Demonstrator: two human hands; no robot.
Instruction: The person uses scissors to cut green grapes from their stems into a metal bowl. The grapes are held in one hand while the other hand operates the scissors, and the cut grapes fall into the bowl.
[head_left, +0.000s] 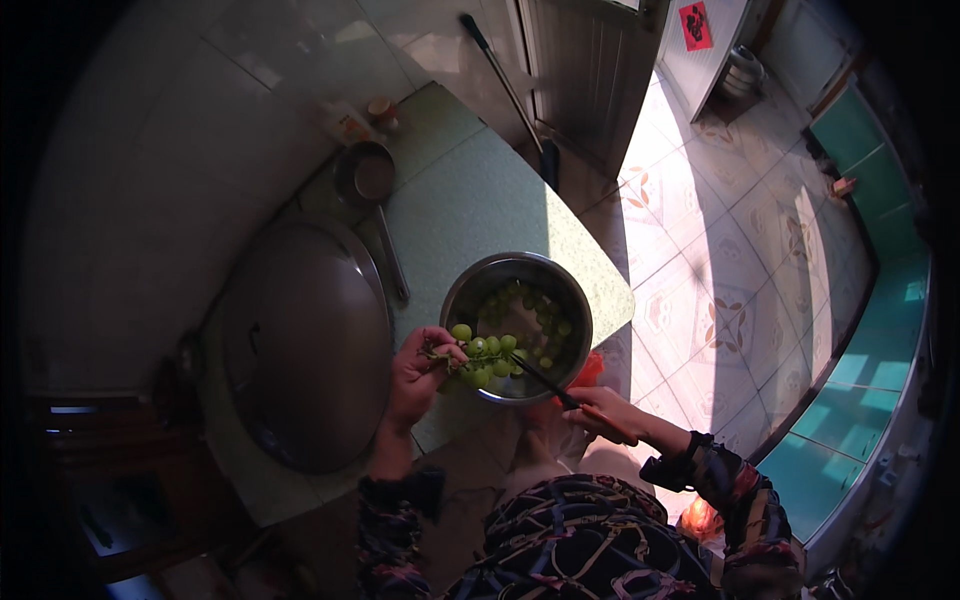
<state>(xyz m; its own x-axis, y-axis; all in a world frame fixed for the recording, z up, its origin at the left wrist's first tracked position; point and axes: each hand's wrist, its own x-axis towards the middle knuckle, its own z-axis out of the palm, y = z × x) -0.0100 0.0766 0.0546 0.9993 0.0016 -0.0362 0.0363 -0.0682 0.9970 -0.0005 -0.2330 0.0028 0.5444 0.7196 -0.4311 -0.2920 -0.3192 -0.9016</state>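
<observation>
A bunch of green grapes (493, 356) hangs from my left hand (418, 373), which pinches its stem over the near left rim of a metal basin (451, 294). In my right hand (600, 411) are scissors (547, 384) with orange handles and dark blades. Their tips reach in among the grapes at the bunch's right end; whether the blades touch a stem is too small to tell. Loose green grapes (551, 319) lie inside the basin, mostly along its far and right sides. The basin stands on a pale green countertop (465, 202).
Left of the basin lies a large domed wok lid (307, 352). A small long-handled pan (365, 172) sits behind it, near a bottle (346, 124) and a cup (382, 112). The counter's corner (626, 304) is on the right, above a tiled floor (682, 300).
</observation>
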